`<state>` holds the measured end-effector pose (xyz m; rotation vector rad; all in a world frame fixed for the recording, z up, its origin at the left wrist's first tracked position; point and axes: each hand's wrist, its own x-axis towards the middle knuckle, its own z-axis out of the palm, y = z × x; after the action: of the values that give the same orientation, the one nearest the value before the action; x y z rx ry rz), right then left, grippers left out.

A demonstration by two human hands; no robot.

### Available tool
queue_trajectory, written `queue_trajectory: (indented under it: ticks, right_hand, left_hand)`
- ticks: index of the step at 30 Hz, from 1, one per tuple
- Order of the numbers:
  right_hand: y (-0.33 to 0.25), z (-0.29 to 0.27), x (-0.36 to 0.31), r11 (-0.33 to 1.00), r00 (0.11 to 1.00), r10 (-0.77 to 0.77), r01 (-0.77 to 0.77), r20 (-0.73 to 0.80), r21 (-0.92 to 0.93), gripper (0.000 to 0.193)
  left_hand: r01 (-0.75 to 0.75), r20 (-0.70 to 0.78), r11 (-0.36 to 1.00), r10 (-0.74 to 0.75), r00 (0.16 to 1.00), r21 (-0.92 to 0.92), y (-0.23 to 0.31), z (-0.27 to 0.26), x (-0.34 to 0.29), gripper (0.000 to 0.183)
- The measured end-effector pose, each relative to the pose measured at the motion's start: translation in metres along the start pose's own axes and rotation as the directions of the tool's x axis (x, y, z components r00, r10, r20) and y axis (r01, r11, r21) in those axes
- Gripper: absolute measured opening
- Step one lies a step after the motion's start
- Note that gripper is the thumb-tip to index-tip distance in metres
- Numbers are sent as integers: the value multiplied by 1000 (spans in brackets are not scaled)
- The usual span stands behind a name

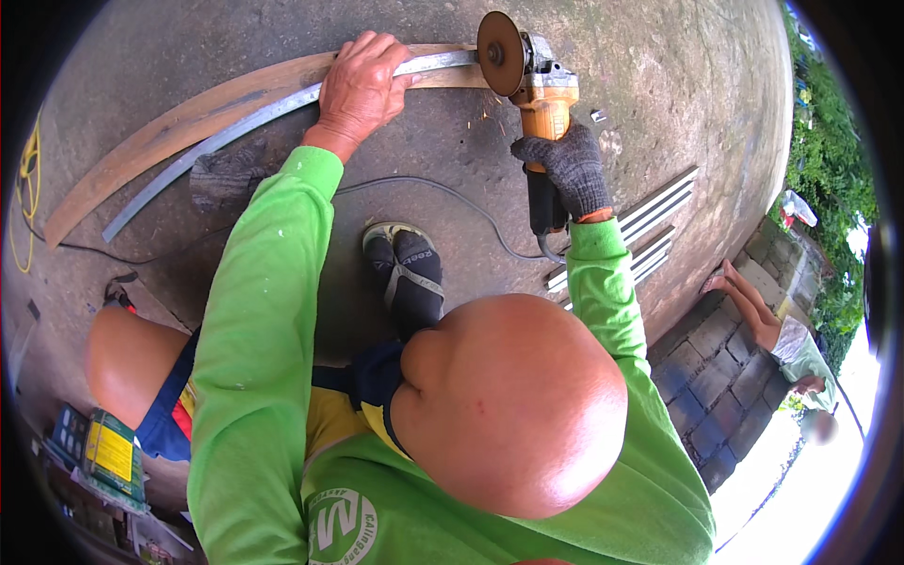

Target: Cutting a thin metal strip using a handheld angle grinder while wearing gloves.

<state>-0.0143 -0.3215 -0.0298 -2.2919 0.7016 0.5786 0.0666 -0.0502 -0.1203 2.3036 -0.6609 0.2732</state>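
Note:
My bare left hand (pixel 363 85) is closed over a long grey metal bar (pixel 226 121), pressing it against a wooden plank (pixel 141 165). In my right hand (pixel 574 169), which wears a dark knit glove, is the handle of a yellow angle grinder (pixel 546 102). Its brown disc (pixel 501 55) meets the bar's right end, and a few orange sparks fall just below. A dark, rough wood block (pixel 226 177) lies beside the bar, left of my forearm. The underside of the bar in my left grip is hidden.
Several metal bars (pixel 659 212) lie right of my right wrist. A dark power cord (pixel 424 182) crosses the concrete floor near my foot (pixel 405 268). Yellow cable (pixel 30 174) lies far left, a green box (pixel 115 457) lower left. Another person (pixel 800 348) is by a block wall (pixel 706 381).

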Motion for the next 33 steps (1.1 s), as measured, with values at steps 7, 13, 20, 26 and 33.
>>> queue_trajectory:
  ticks: [7,13,20,26,33]
  right_hand:
    - [1,0,3,1000,1000,-6,6,11,-3,64]
    - [-4,4,9,998,1000,-2,1,-15,-55,62]
    - [-4,-2,3,993,999,38,-36,18,-112,62]
    - [1,-3,6,975,998,-57,47,-38,-219,61]
    - [-11,-1,4,994,998,-51,49,-20,-99,57]
  left_hand:
    - [-4,-15,1000,4,1000,-16,1,-1,1,23]
    - [0,-28,1000,0,1000,1,0,1,-1,22]
    - [18,-35,1000,-18,999,-7,2,2,0,22]
    - [3,-48,1000,-3,999,-3,2,4,1,23]
    - [12,-47,1000,-13,999,-9,2,4,-2,23]
